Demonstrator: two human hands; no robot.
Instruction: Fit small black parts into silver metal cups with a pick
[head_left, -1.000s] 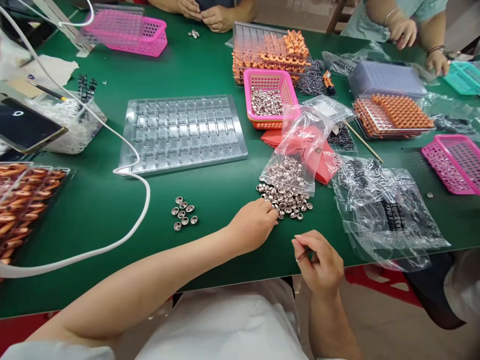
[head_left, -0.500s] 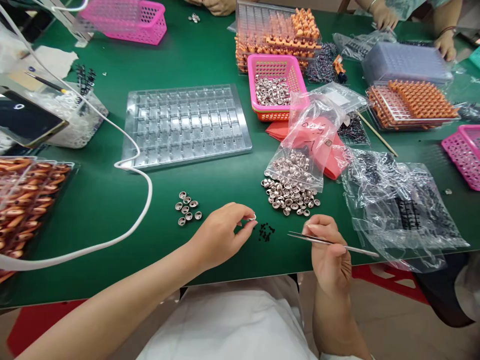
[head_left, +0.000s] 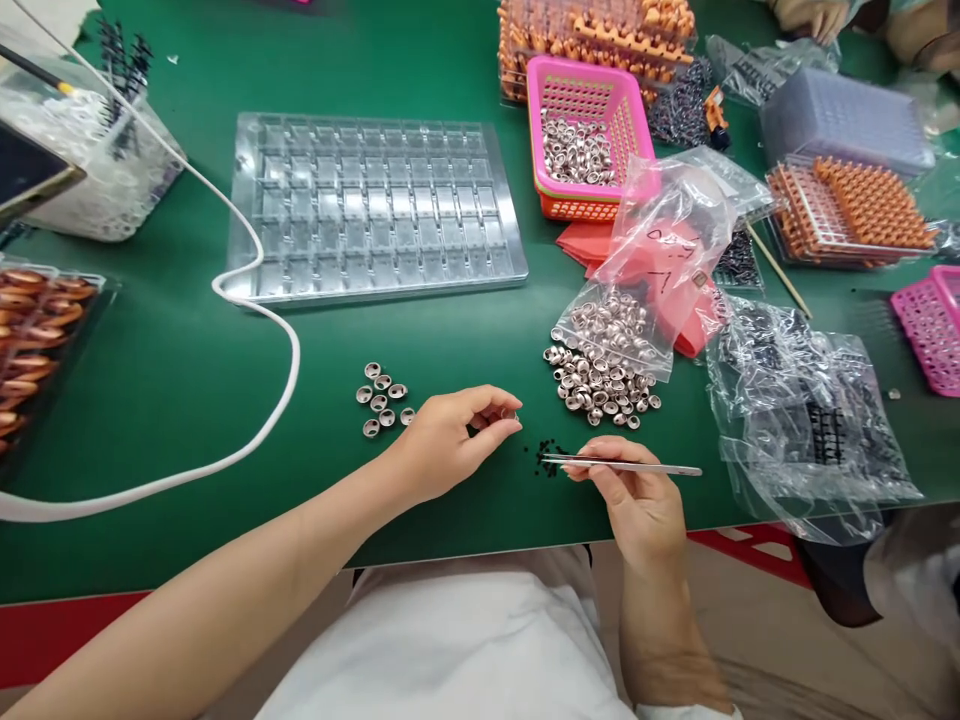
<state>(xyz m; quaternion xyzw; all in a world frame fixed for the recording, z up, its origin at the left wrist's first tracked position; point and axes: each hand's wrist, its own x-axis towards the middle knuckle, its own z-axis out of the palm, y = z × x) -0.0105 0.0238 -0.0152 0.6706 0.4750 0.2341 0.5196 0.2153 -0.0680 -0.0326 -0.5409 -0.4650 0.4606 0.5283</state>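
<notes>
My left hand (head_left: 454,440) pinches a small silvery metal cup (head_left: 510,415) between thumb and fingertips, and the fingers partly cover it. In my right hand (head_left: 641,500) is a pair of metal tweezers (head_left: 660,467), held nearly level. Their tips point left, over a scatter of tiny black pieces (head_left: 541,468) on the green table. Whether a piece sits between the tips, I cannot tell. Left of my left hand lies a small group of metal cups (head_left: 379,403). Beyond my right hand is a larger heap of metal cups (head_left: 604,385), partly under a clear plastic bag (head_left: 675,215).
A clear compartment tray (head_left: 375,210) lies beyond my left hand. A pink basket (head_left: 536,130) holds more metal parts. A white cable (head_left: 289,390) loops across the left side. Clear bags with black parts (head_left: 810,420) lie at right. Another person's hand (head_left: 814,18) shows at the far edge.
My right hand has moved left, bringing the tweezer tips from beside the black pieces to over them. My left hand still pinches the metal cup. The whole view has shifted somewhat.
</notes>
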